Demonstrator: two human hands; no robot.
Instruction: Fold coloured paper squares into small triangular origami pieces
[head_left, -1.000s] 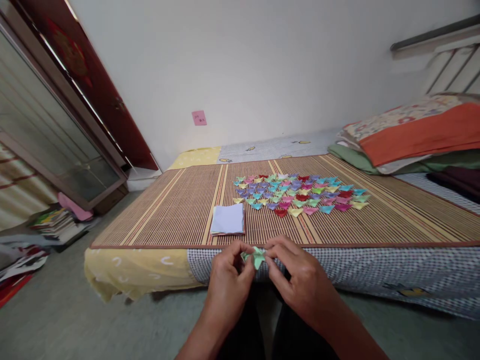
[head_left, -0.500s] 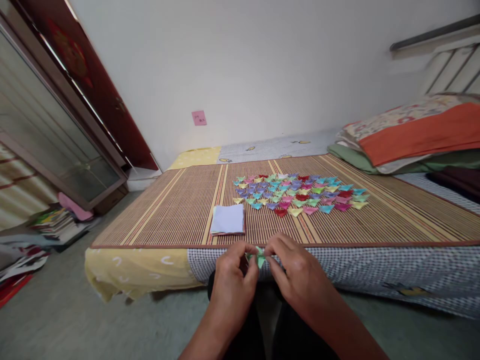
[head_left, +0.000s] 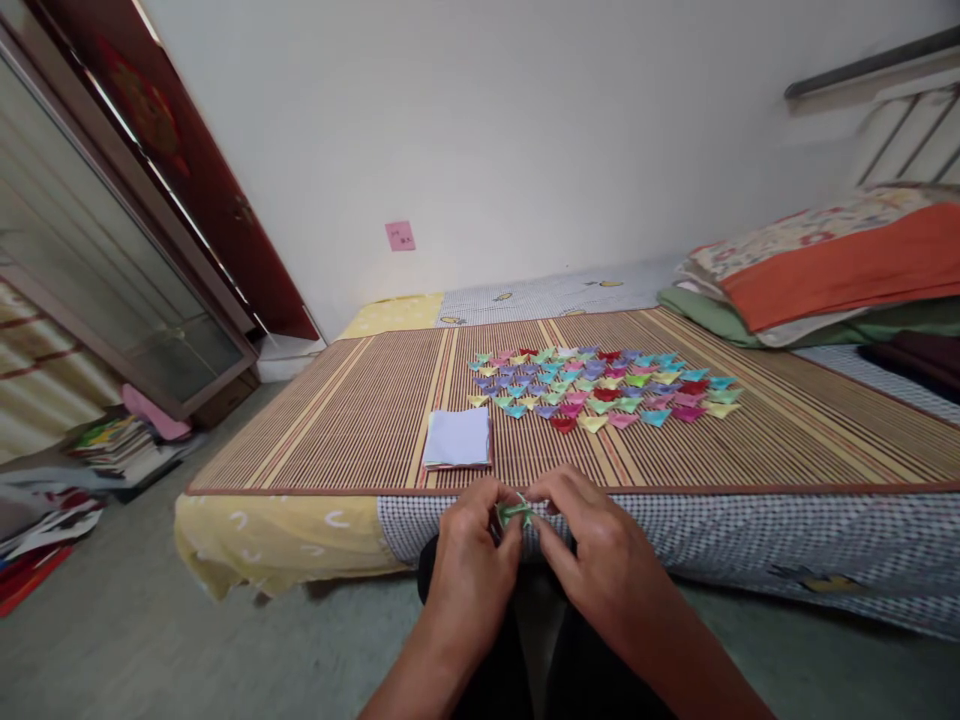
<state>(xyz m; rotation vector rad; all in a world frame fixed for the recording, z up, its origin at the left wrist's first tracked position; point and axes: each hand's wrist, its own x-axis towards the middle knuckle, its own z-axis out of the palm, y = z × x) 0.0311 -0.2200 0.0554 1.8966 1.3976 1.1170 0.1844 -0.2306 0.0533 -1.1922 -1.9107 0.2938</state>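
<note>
A small green folded paper (head_left: 514, 514) is pinched between both hands, just in front of the bed's front edge. My left hand (head_left: 474, 545) grips its left side with thumb and fingers. On the right side, the fingertips of my right hand (head_left: 589, 530) are closed on the same paper. Fingers hide part of its shape. Beyond the hands, a stack of square paper sheets (head_left: 457, 438), pale lilac on top, lies on the striped mat (head_left: 337, 420). To its right, several rows of small colourful folded papers (head_left: 606, 395) are spread on the mat.
Folded bedding (head_left: 840, 270) with an orange cover sits at the right of the bed. A pink note (head_left: 400, 236) is on the wall. At the left are a red door (head_left: 202, 190), a glass-panelled cabinet (head_left: 112, 230) and piled books (head_left: 112, 445) near the floor.
The green paper has turned between my fingers, and its downward point no longer shows as before. Both hands keep nearly the same place; the view has shifted very slightly.
</note>
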